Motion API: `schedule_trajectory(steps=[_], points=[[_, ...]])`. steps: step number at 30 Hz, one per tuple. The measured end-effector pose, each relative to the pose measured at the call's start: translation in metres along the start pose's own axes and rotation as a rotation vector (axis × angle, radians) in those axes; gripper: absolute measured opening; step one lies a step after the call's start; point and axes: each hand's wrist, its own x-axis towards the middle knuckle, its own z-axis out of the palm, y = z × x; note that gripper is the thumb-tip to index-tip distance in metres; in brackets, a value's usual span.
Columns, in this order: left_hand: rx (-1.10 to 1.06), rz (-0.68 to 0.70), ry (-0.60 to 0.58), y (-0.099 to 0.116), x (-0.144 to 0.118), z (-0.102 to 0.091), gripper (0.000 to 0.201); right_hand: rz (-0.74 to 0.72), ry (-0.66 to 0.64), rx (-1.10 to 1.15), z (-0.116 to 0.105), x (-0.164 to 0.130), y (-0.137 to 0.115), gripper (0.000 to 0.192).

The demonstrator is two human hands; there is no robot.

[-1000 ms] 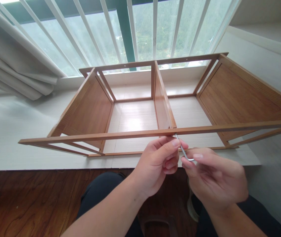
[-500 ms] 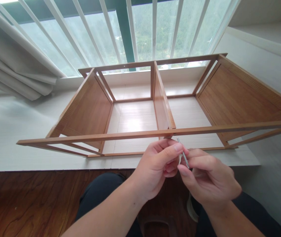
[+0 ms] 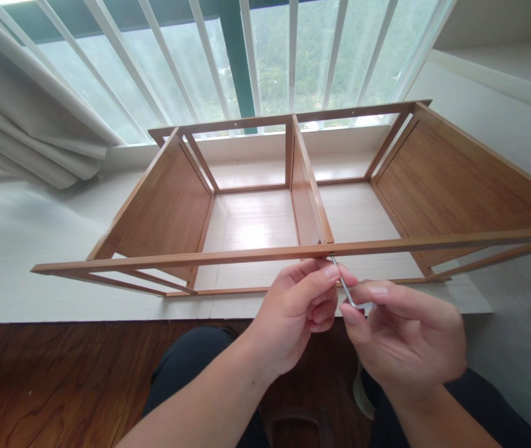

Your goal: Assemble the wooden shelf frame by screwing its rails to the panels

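Observation:
A brown wooden shelf frame (image 3: 265, 252) lies on its side on a white window ledge. A small metal Allen key (image 3: 346, 290) points up into the underside of the frame's near rail, where the middle divider panel (image 3: 306, 193) meets it. My right hand (image 3: 405, 339) pinches the key's bent end between thumb and fingers. My left hand (image 3: 296, 314) steadies the key's shaft with its fingertips, just below the rail.
The white ledge (image 3: 23, 249) runs along a barred window (image 3: 247, 56), with a bunched curtain (image 3: 27, 130) at the left. Dark wooden floor (image 3: 51, 379) lies below the ledge. My dark-trousered knees (image 3: 191, 367) sit under my hands. A white wall rises at the right.
Half a second ago the key was pulled off the rail and held lower; now its tip is back up against the rail's underside, as it was a second ago.

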Motion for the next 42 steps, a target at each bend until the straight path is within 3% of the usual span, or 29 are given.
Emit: schedule_trajectory(steps=[10, 20, 36, 42], points=[[0.007, -0.022, 0.003, 0.0000, 0.0002, -0.0009, 0.026, -0.046, 0.016, -0.040, -0.0012, 0.0009, 0.0014, 0.039], [-0.049, -0.034, 0.010, -0.0020, 0.0001, 0.0006, 0.021, -0.032, -0.097, 0.039, -0.0011, 0.0062, -0.0032, 0.040], [-0.023, -0.032, 0.050, -0.0010, 0.0013, 0.0012, 0.028, -0.040, -0.117, -0.017, -0.0050, 0.0052, -0.0017, 0.037], [-0.003, -0.032, 0.058, -0.0018, 0.0005, -0.0001, 0.030, -0.065, -0.110, -0.024, 0.0013, 0.0052, -0.0017, 0.027]])
